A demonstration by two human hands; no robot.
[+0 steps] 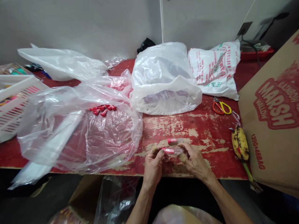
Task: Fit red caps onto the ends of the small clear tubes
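Between both my hands, over the front of the red table, is a small clear tube with a red end (170,151). My left hand (153,165) pinches its red end. At the clear end, the fingers of my right hand (193,160) close round it. A second clear tube with a red cap (175,141) lies on the table just behind. To the left, an open clear plastic bag (109,140) spreads over the table, with small red caps (102,109) in its mouth. Behind my hands, a white plastic bag (163,104) stands open with clear tube-like pieces inside.
Scissors with red and yellow handles (221,107) and a spotted banana (240,143) lie at the right, beside a tall cardboard box (268,124). A printed white sack (213,70) rests at the back. On the far left stands a white slotted basket (21,105).
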